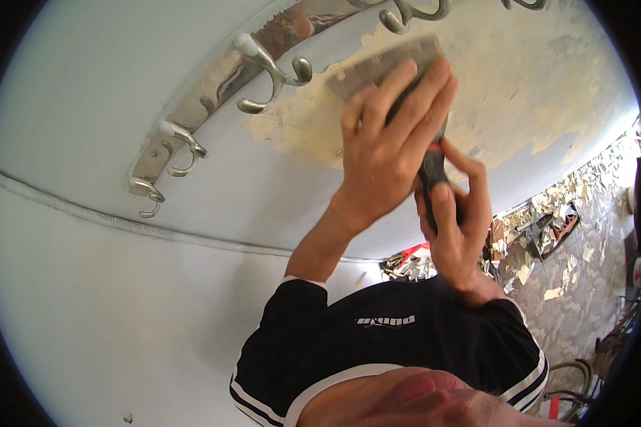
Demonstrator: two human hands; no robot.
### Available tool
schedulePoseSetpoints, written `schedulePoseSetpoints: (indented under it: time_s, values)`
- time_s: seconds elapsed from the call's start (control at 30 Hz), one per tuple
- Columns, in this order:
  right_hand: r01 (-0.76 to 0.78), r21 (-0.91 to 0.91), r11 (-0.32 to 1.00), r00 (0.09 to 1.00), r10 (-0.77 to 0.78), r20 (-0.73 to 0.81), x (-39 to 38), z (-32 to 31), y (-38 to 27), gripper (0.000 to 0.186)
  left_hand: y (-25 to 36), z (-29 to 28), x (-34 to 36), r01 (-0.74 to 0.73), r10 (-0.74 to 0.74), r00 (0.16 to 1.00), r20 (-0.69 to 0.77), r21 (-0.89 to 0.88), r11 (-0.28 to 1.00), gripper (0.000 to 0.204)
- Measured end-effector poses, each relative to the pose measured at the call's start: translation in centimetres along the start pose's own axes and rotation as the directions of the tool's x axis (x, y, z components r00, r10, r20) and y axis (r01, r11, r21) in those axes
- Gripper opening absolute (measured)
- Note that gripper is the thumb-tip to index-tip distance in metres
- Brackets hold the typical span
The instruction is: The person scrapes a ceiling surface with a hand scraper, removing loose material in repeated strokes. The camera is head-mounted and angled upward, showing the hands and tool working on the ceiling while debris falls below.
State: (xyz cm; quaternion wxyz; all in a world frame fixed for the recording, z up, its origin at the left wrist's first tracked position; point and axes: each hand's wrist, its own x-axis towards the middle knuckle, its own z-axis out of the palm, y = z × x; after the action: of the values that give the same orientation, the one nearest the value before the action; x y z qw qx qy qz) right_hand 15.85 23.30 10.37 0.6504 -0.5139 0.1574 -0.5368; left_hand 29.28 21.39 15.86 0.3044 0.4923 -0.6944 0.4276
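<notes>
A wide-bladed scraper (387, 65) with a black handle lies against the wall, its blade up on the patchy yellowish area. My right hand (461, 217) is closed round the handle, with the thumb along it. Higher up, my left hand (386, 153) grips the scraper near its head, its fingers pressed over the base of the blade. The left thumb is hidden. Around the blade the wall shows a yellowish patch (295, 128) with ragged edges beside pale blue-grey paint (235, 167).
A shiny metal rail (224, 67) with several coat hooks (274, 75) runs along the wall left of the blade. A cable or seam (121, 220) crosses the wall lower down. Flakes (555, 285) litter the patterned floor at right, near a dark object with a brown part (552, 231).
</notes>
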Motion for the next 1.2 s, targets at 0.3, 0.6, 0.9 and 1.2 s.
schedulePoseSetpoints:
  time_s: [0.3,0.6,0.9,1.2]
  values:
    - [0.054,-0.022,0.998,0.998,-0.055,-0.028,1.9,0.5,-0.1,0.042,-1.0,0.5,1.1,-0.019,0.020,1.000,-0.024,0.029,0.999,0.042]
    - [0.010,-0.042,0.999,1.000,-0.010,0.013,2.6,-0.3,-1.4,0.043,-0.9,0.6,2.1,0.007,-0.006,0.999,-0.034,0.012,1.000,0.048]
    - [-0.009,0.018,1.000,0.999,0.008,0.053,1.3,-0.2,-0.4,0.040,-0.3,-0.2,0.6,0.034,-0.034,0.999,-0.026,-0.007,0.999,0.038]
    - [0.094,-0.041,0.995,0.991,-0.090,0.096,3.1,0.5,-0.9,0.040,-2.2,0.1,-1.2,-0.042,0.030,0.983,-0.180,-0.061,0.997,0.029]
